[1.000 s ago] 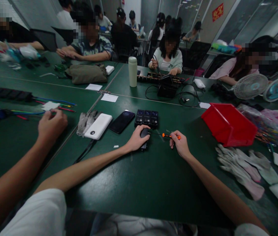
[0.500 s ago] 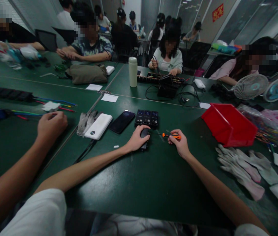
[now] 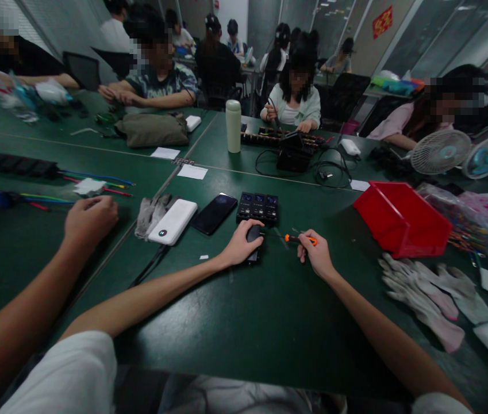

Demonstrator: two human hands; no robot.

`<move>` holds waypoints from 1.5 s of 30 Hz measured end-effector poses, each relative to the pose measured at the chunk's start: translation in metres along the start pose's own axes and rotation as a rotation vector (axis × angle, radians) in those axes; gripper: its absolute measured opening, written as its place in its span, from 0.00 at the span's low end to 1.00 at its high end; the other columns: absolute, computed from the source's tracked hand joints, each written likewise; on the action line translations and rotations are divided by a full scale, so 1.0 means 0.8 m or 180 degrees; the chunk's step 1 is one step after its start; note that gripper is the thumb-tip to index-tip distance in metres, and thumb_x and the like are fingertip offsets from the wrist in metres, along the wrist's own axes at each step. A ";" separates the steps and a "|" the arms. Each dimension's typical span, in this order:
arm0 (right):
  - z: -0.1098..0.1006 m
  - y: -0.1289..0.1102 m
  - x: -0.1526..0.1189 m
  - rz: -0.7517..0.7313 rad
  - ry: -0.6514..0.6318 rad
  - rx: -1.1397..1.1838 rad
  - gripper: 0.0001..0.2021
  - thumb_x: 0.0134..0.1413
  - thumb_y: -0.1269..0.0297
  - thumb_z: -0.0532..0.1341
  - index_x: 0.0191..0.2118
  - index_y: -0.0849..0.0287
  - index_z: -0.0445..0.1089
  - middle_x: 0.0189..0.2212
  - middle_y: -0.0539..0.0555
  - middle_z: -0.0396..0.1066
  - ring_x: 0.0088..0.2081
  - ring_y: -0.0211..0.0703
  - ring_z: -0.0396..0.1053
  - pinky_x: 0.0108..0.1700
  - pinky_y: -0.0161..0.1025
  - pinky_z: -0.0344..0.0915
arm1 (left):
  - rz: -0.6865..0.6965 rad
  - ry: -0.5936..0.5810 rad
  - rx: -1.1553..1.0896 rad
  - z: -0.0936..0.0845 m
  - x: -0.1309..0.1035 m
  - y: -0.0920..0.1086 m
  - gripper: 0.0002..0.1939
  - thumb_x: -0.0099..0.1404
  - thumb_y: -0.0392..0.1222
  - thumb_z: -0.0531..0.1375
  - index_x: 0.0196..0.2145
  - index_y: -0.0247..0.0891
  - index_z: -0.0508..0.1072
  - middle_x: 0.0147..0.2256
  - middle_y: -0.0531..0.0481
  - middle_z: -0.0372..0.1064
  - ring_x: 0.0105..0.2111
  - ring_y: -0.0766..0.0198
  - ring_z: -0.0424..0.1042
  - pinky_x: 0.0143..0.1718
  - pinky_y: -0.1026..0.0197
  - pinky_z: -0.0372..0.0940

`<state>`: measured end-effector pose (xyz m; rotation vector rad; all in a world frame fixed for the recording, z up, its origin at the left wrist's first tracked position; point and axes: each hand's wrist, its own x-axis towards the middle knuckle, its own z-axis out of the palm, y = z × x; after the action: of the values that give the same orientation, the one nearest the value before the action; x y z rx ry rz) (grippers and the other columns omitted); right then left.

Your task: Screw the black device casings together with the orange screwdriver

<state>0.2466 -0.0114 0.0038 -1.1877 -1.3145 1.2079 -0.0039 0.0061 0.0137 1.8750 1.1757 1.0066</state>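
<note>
My left hand (image 3: 242, 244) is closed around a small black box-shaped part (image 3: 253, 234) on the green table, partly hidden by my fingers. Between the thumb and fingers of my right hand (image 3: 316, 253) is an orange-and-black screwdriver (image 3: 292, 237). Its thin shaft points left towards the black part; whether the tip touches is too small to tell. Just beyond my left hand stands a black block of three similar modules (image 3: 257, 208). A black phone (image 3: 215, 213) and a white power bank (image 3: 173, 222) lie to its left, the power bank against a grey glove (image 3: 146, 217).
A red bin (image 3: 399, 218) and grey work gloves (image 3: 425, 296) lie to the right, near bagged wires. A pale green bottle (image 3: 233, 127) stands farther back. At left, a co-worker's arm (image 3: 91, 224) rests beside coloured wires (image 3: 49, 199). Other people sit across the table.
My right hand has shifted its fingers on the screwdriver handle, covering more of it. My left hand and the black part stay put. The co-worker's other hand at far left has left view.
</note>
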 end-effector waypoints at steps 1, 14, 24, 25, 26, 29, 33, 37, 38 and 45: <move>0.000 0.000 0.000 -0.0004 0.0010 -0.0003 0.14 0.57 0.52 0.60 0.32 0.57 0.62 0.16 0.45 0.67 0.14 0.34 0.61 0.15 0.30 0.56 | 0.0004 0.0001 0.0003 0.000 0.000 0.000 0.17 0.61 0.39 0.57 0.49 0.41 0.68 0.46 0.49 0.64 0.48 0.59 0.65 0.55 0.54 0.59; 0.001 -0.004 -0.001 -0.0225 0.0067 0.0005 0.13 0.51 0.57 0.66 0.39 0.58 0.65 0.27 0.49 0.72 0.25 0.36 0.69 0.28 0.34 0.67 | -0.0015 0.0000 0.0026 0.000 0.000 -0.001 0.17 0.61 0.40 0.57 0.49 0.41 0.68 0.46 0.49 0.64 0.49 0.59 0.65 0.55 0.54 0.59; 0.002 -0.002 -0.001 -0.0151 0.0010 0.0055 0.12 0.57 0.55 0.62 0.32 0.57 0.64 0.19 0.46 0.68 0.16 0.35 0.64 0.19 0.32 0.60 | -0.0060 -0.0002 0.0008 0.000 0.000 -0.001 0.18 0.61 0.40 0.57 0.49 0.42 0.67 0.46 0.49 0.64 0.48 0.58 0.65 0.56 0.53 0.59; 0.002 -0.001 -0.001 -0.0127 0.0015 0.0036 0.12 0.57 0.54 0.61 0.31 0.57 0.63 0.18 0.46 0.68 0.16 0.34 0.63 0.18 0.32 0.59 | -0.0052 -0.0006 0.0006 0.000 0.000 -0.001 0.18 0.61 0.40 0.57 0.49 0.42 0.67 0.46 0.49 0.64 0.48 0.58 0.65 0.56 0.54 0.59; 0.001 0.000 0.000 -0.0103 0.0015 0.0018 0.13 0.57 0.54 0.61 0.31 0.57 0.63 0.17 0.46 0.67 0.15 0.34 0.62 0.17 0.31 0.58 | -0.0041 -0.0008 0.0002 0.000 0.000 -0.002 0.17 0.61 0.40 0.57 0.49 0.42 0.67 0.46 0.49 0.64 0.48 0.59 0.65 0.56 0.54 0.59; 0.002 0.001 0.000 -0.0059 0.0025 -0.0005 0.13 0.57 0.53 0.61 0.31 0.57 0.63 0.17 0.46 0.67 0.15 0.34 0.61 0.17 0.31 0.58 | -0.0009 -0.0005 0.0001 0.000 0.000 -0.002 0.17 0.61 0.40 0.57 0.49 0.42 0.67 0.47 0.49 0.64 0.49 0.59 0.65 0.56 0.54 0.59; 0.003 -0.002 0.000 -0.0133 0.0043 0.0005 0.12 0.55 0.53 0.62 0.32 0.57 0.64 0.18 0.46 0.68 0.17 0.35 0.63 0.20 0.32 0.61 | -0.0010 0.0001 0.0033 0.001 0.000 -0.001 0.17 0.61 0.40 0.57 0.49 0.42 0.68 0.47 0.49 0.64 0.49 0.58 0.65 0.56 0.54 0.58; 0.003 -0.004 -0.001 -0.0252 0.0006 0.0042 0.12 0.53 0.56 0.64 0.37 0.57 0.65 0.21 0.46 0.69 0.21 0.36 0.66 0.24 0.33 0.64 | -0.0036 -0.0002 0.0037 0.000 0.001 -0.001 0.17 0.61 0.40 0.57 0.49 0.42 0.68 0.47 0.49 0.64 0.49 0.58 0.65 0.57 0.54 0.58; 0.002 -0.005 -0.002 -0.0264 -0.0002 0.0046 0.12 0.53 0.56 0.64 0.38 0.57 0.65 0.22 0.47 0.70 0.21 0.36 0.67 0.25 0.34 0.64 | -0.0037 -0.0002 0.0030 0.000 0.001 -0.001 0.17 0.61 0.40 0.57 0.49 0.42 0.68 0.47 0.49 0.64 0.49 0.58 0.65 0.57 0.54 0.58; 0.002 -0.006 -0.002 -0.0271 -0.0041 0.0070 0.11 0.54 0.58 0.64 0.37 0.57 0.65 0.23 0.47 0.70 0.21 0.36 0.67 0.25 0.34 0.64 | -0.0003 0.0023 -0.0027 0.000 -0.001 -0.004 0.17 0.61 0.41 0.57 0.49 0.42 0.67 0.47 0.49 0.64 0.49 0.59 0.65 0.56 0.55 0.58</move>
<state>0.2452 -0.0129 0.0083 -1.0993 -1.3445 1.1676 -0.0050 0.0066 0.0105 1.8656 1.1747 1.0170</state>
